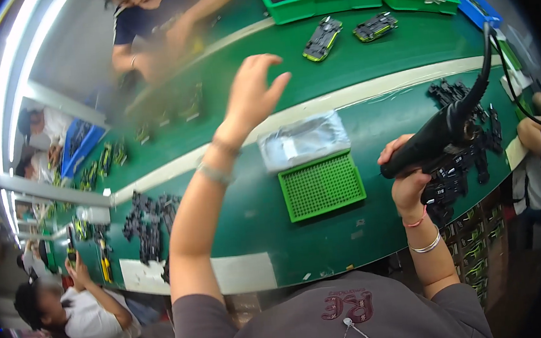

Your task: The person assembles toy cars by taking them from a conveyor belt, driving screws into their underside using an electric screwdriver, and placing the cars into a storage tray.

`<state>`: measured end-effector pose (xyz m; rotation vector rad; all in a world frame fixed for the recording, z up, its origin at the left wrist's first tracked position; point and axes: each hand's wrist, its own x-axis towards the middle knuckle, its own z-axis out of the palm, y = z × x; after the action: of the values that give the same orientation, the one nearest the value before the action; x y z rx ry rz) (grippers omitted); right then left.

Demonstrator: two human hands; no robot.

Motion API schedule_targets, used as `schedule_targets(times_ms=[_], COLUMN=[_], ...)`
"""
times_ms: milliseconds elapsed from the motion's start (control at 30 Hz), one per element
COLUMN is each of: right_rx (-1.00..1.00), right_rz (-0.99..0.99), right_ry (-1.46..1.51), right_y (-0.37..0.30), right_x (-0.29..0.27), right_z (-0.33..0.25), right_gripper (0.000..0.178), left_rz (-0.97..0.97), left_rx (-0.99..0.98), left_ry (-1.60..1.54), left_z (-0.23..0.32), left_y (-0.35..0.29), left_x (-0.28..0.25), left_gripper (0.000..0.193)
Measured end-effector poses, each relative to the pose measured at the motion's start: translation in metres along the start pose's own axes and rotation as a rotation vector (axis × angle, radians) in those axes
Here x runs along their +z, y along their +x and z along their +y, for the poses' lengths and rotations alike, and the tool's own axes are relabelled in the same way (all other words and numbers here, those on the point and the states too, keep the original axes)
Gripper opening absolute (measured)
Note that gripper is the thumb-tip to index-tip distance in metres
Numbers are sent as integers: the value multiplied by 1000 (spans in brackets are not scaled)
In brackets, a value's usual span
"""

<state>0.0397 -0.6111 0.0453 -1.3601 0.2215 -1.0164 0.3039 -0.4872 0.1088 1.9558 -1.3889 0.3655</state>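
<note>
My left hand [254,93] reaches out over the far part of the green table, thumb and fingers apart, holding nothing. My right hand [407,183] is wrapped round a black, corded electric screwdriver [432,139], lifted above the table's right side. Between my arms lies a green perforated tray [322,187]. Touching its far edge is a tray lined with clear plastic film [305,141]. Beyond my left hand, to the right, rest a black and lime toy-car chassis [323,39] and a second similar chassis [376,26].
Black plastic parts [448,182] lie beside and below the screwdriver, with more black parts [147,225] at left. A green bin [327,3] of black pieces stands far back. Across the table, a blurred person [168,30] works; another person [86,307] sits at lower left.
</note>
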Motion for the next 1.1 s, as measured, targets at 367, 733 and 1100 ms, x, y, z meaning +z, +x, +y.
schedule_targets(times_ms=[367,733,1100], right_rx=[21,-20,-47], right_rz=[-34,-50,-48], right_ry=[54,60,67], right_y=[2,6,4], right_x=[1,-3,1], right_z=[7,8,8], right_gripper=[81,78,80], left_rz=[-230,-404,-477], left_rx=[-339,-17,-57], left_ry=[101,-306,-164], left_z=[-49,11,28], left_y=[107,-11,-86], left_x=[166,1,-13], left_gripper=[52,46,49])
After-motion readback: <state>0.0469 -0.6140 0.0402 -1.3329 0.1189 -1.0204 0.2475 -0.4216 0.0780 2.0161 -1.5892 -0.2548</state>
